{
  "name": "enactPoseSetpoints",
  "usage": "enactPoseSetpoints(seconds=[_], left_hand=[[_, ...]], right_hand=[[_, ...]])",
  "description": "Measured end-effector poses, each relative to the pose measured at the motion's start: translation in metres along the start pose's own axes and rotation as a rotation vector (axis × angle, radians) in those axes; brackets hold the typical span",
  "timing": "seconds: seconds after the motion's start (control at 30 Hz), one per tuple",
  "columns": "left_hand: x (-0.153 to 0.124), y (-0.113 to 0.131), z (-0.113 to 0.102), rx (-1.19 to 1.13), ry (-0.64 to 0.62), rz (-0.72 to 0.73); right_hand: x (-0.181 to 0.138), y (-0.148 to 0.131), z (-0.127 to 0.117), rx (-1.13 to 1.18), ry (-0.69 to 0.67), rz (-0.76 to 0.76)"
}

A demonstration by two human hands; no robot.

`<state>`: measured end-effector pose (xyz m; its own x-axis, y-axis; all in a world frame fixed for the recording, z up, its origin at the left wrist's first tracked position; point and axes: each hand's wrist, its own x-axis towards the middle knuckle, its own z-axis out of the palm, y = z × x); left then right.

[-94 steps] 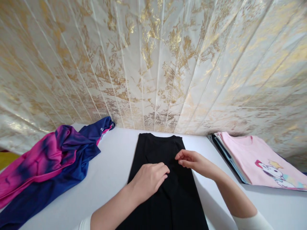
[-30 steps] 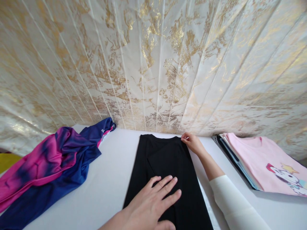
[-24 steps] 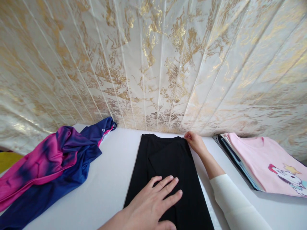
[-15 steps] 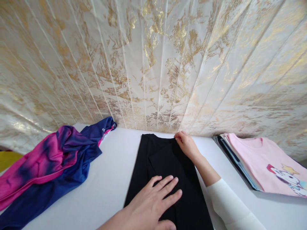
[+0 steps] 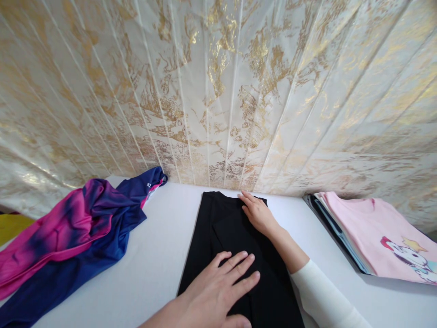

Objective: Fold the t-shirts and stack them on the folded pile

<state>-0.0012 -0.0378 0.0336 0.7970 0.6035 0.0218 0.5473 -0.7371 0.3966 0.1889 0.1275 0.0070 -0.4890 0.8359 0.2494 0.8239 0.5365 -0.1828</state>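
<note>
A black garment (image 5: 218, 228), folded into a long narrow strip, lies on the white table (image 5: 164, 255) in front of me. My left hand (image 5: 221, 287) rests flat on its near half with the fingers spread. My right hand (image 5: 257, 213) lies on the far end by the collar, fingers stretched out flat on the cloth. A white sleeve (image 5: 324, 296) covers my right forearm. Neither hand holds anything.
A crumpled pink and blue jersey (image 5: 68, 232) lies at the left of the table. At the right stands a stack of folded shirts (image 5: 372, 237), a pink one with a cartoon print on top. A cream and gold curtain (image 5: 218, 91) hangs right behind the table.
My right hand has slid left from the garment's far right corner onto the collar area and flattened out. My left hand has stayed pressed flat on the near half.
</note>
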Motion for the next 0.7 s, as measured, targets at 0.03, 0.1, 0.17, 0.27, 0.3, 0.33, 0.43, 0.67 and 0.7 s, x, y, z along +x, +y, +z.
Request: enactPoseSetpoints(seconds=[0.03,0.1,0.17,0.27,0.3,0.33,0.43,0.67,0.7], left_hand=[[0.001,0.001,-0.001,0.010,-0.016,-0.006],[0.002,0.002,-0.005,0.027,-0.046,-0.015],[0.002,0.003,-0.007,0.030,-0.051,-0.019],[0.001,0.004,-0.005,0.015,-0.033,-0.018],[0.001,0.003,-0.004,0.011,-0.030,-0.017],[0.001,0.003,-0.003,0.007,-0.029,-0.015],[0.000,0.002,0.000,-0.009,-0.022,-0.009],[-0.021,-0.013,-0.015,-0.008,0.175,-0.128],[-0.026,-0.016,-0.014,0.015,0.195,-0.156]], right_hand=[[-0.001,-0.003,0.001,0.005,0.004,-0.013],[-0.004,-0.010,0.004,0.006,0.001,-0.032],[-0.006,-0.015,0.009,-0.014,-0.014,-0.025],[-0.007,-0.018,0.016,-0.045,-0.038,0.007],[-0.006,-0.018,0.017,-0.046,-0.041,0.013],[-0.005,-0.017,0.018,-0.041,-0.041,0.017],[-0.005,-0.016,0.013,-0.001,-0.027,0.023],[-0.050,-0.034,-0.015,0.127,0.073,-0.054],[-0.061,-0.041,-0.018,0.138,0.067,-0.071]])
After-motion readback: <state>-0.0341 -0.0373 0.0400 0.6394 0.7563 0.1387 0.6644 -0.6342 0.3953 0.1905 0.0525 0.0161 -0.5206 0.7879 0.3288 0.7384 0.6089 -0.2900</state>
